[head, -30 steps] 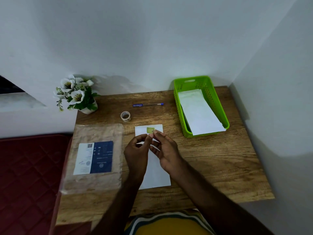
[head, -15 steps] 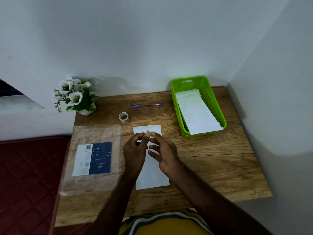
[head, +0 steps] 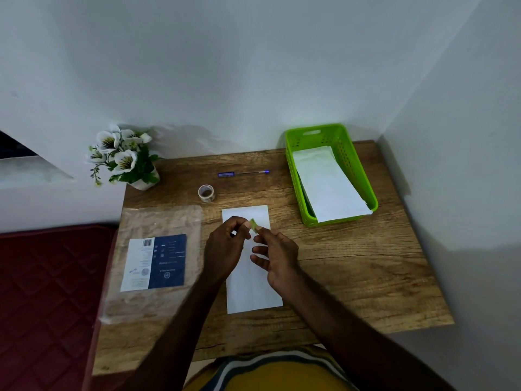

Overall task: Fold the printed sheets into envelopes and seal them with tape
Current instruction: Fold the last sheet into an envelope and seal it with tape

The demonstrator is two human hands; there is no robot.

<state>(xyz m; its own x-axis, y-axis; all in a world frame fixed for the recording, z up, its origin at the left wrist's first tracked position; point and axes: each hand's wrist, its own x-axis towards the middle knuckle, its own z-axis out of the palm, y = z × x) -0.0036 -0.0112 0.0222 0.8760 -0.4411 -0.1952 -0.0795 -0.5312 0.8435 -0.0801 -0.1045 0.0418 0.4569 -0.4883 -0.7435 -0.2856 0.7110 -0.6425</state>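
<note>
Green tape piece partly hidden between hands.

The room was dim, with soft light on the upper wall and faint shadow behind the flowers. Wide-angle bending warped the edges, and the forearms blurred slightly.

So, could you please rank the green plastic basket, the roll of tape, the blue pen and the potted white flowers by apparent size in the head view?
1. Green plastic basket
2. Potted white flowers
3. Blue pen: longer than the roll, but thin
4. Roll of tape
</note>
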